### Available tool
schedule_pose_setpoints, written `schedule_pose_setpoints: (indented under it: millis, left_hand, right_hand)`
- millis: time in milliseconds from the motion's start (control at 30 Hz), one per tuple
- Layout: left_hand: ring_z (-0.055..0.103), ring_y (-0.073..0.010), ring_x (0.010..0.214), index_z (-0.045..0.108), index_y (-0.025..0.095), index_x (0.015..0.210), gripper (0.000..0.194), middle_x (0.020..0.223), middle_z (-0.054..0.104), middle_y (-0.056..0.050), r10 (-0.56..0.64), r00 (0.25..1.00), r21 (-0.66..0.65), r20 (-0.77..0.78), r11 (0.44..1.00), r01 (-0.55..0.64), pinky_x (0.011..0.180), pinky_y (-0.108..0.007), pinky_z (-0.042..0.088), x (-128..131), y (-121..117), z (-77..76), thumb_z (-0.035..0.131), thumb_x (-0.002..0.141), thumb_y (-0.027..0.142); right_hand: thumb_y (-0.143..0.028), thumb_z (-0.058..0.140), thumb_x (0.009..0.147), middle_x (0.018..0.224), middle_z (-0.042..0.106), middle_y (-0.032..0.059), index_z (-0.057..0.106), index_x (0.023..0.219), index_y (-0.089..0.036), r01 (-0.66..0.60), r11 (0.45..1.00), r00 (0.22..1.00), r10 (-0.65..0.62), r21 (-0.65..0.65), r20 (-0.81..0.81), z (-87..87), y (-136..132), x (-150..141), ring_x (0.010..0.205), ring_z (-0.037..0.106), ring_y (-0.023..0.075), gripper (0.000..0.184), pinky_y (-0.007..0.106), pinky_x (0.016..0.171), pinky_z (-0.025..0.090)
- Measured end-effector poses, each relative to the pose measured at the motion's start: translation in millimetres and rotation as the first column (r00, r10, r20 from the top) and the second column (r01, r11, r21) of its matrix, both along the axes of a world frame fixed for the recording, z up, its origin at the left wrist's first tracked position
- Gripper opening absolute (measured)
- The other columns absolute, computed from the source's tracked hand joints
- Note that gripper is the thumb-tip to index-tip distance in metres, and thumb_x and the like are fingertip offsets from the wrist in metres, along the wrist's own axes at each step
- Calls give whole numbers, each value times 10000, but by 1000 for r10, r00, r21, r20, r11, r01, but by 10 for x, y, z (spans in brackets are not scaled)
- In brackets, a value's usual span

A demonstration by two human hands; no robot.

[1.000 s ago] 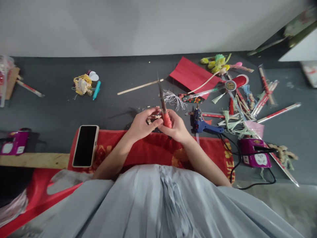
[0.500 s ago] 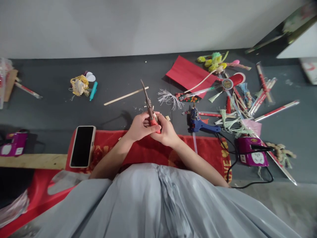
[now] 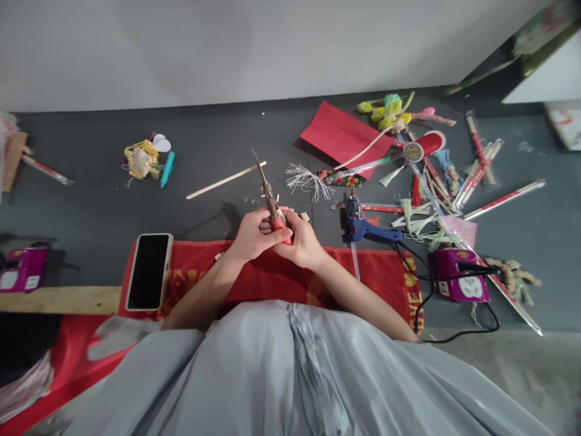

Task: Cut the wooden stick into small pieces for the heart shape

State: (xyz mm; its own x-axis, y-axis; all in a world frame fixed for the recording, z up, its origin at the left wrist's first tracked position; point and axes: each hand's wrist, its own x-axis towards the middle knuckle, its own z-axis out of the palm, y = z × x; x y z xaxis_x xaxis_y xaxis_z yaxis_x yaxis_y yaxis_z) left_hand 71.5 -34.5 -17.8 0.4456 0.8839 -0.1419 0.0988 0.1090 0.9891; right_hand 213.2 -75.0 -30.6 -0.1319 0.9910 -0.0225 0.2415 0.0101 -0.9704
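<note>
A pair of scissors (image 3: 269, 192) with dark pointed blades and red handles is held upright between my two hands, tips leaning to the left. My left hand (image 3: 255, 236) is closed around the handles, its thumb lying across the red grip. My right hand (image 3: 303, 240) is closed against the same handles from the other side. Small pale wooden pieces (image 3: 304, 216) show just beyond my right fingers; whether they are held or lie on the table I cannot tell. A thin wooden stick (image 3: 222, 181) lies on the table past the blades.
A blue glue gun (image 3: 363, 225) stands right of my hands, its cable near a purple box (image 3: 462, 275). A phone (image 3: 149, 272) lies on the red towel (image 3: 267, 275) at left. Red paper (image 3: 340, 136), a thread spool (image 3: 426, 147), tassels and wrapped sticks crowd the right.
The scissors have tilted left, and my left thumb has come onto their red handles, which earlier sat in my right hand. Small wooden pieces by my left fingers are now mostly hidden.
</note>
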Motion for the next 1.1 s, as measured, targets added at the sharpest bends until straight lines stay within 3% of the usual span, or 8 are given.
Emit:
schedule_pose_setpoints:
  millis: [200, 333, 400, 500, 567, 767, 900, 1100]
  left_hand:
    - [717, -212, 802, 652, 116, 1134, 708, 877, 727, -62, -37, 996, 22, -75, 999, 39, 734, -308, 585, 3, 15, 28, 811, 605, 559]
    - [708, -196, 893, 630, 144, 1157, 557, 1046, 727, -101, 72, 982, 267, -174, 963, -23, 821, -305, 565, -53, 2, 65, 648, 793, 566]
    - [688, -166, 843, 636, 161, 1108, 415, 1009, 722, -89, 267, 937, 511, -226, 851, -119, 808, -301, 550, -112, 2, 87, 523, 899, 501]
    - [652, -179, 862, 632, 164, 1053, 279, 916, 691, -82, 580, 786, 849, -213, 509, -146, 846, -340, 517, -222, 47, 102, 481, 935, 368]
    - [638, -224, 1004, 615, 159, 1085, 257, 1007, 680, -123, 684, 706, 927, -183, 360, -108, 927, -395, 481, -292, 105, 84, 492, 932, 326]
    - [672, -198, 989, 626, 179, 1061, 251, 1003, 717, -92, 730, 637, 933, -248, 358, -46, 873, -366, 510, -419, 258, -38, 440, 966, 318]
    - [692, -160, 820, 675, 202, 905, 254, 839, 735, -54, 725, 662, 957, -190, 287, -39, 745, -328, 523, -468, 293, -36, 445, 972, 286]
    - [678, -138, 704, 694, 188, 765, 241, 721, 722, -38, 694, 702, 949, -160, 303, -83, 681, -262, 509, -508, 283, 61, 521, 921, 250]
  right_hand:
    - [-378, 597, 650, 843, 636, 41, 511, 992, -206, 23, 1000, 1000, -23, 9, -3, -4, 5, -8, 729, 580, 192, 393, 334, 693, 470]
    - [-421, 630, 667, 728, 584, -11, 480, 1011, -212, 73, 997, 993, -72, -6, 91, 50, 13, 40, 630, 530, 163, 429, 306, 624, 429]
    - [-449, 633, 683, 702, 569, -20, 466, 1012, -214, 89, 996, 979, -85, -16, 185, 95, 22, 78, 623, 529, 171, 438, 308, 617, 420]
    - [-420, 643, 666, 780, 612, 12, 456, 1033, -212, 70, 997, 947, -73, 21, 314, 151, 31, 122, 703, 589, 209, 462, 323, 655, 433]
    - [-402, 637, 662, 813, 625, 31, 456, 1042, -210, 44, 999, 924, -51, 28, 380, 172, 28, 131, 734, 609, 229, 463, 330, 663, 436]
    - [-384, 627, 683, 882, 646, 63, 452, 1067, -210, -61, 998, 905, 44, 27, 424, 201, -7, 127, 782, 619, 251, 456, 349, 697, 445]
    - [-382, 643, 688, 938, 635, 91, 456, 1074, -193, -131, 991, 902, 112, 17, 417, 209, -10, 153, 844, 618, 259, 470, 357, 734, 451]
    - [-357, 666, 691, 934, 638, 78, 459, 1107, -186, -185, 982, 907, 153, 47, 392, 169, 2, 213, 824, 612, 238, 496, 346, 735, 451]
